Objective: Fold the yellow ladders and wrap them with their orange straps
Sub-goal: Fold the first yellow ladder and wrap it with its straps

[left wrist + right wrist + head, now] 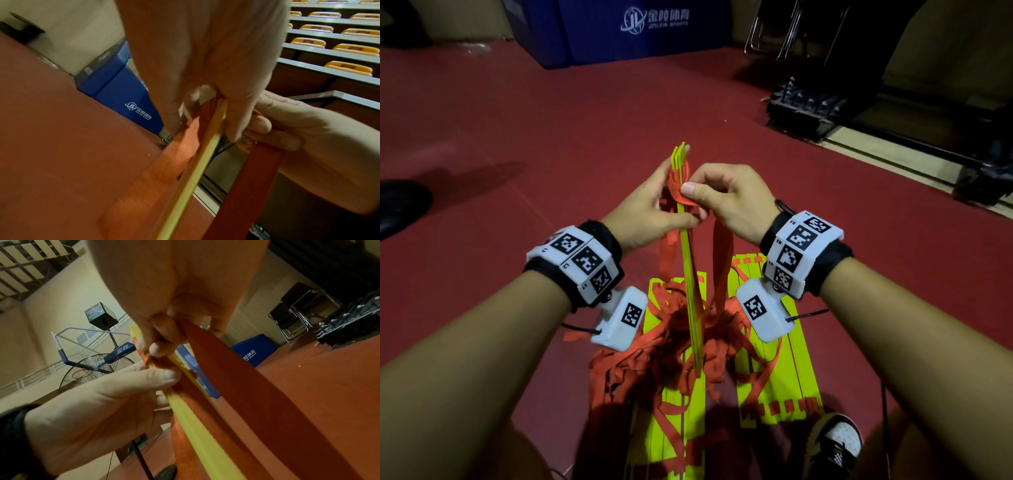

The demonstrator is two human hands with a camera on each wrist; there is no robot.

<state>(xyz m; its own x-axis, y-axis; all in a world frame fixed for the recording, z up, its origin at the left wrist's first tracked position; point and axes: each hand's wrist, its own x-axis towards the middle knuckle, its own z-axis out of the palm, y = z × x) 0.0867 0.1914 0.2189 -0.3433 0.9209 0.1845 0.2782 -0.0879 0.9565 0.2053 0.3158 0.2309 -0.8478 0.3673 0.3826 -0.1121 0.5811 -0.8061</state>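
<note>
Red flooring [517, 137] carries flat yellow ladders [787, 373] under a tangle of loose orange straps [654, 363]. Above them stands a gathered rung bundle [688, 274], upright. Left hand [647, 209] grips the bundle, fingers curled round it. Right hand [726, 195] pinches a strap [681, 192] against its top.

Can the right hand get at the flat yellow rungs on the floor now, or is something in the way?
Probably not yet: the right hand pinches the orange strap on the upright yellow bundle, and tangled straps cover part of the flat yellow rungs.
</note>
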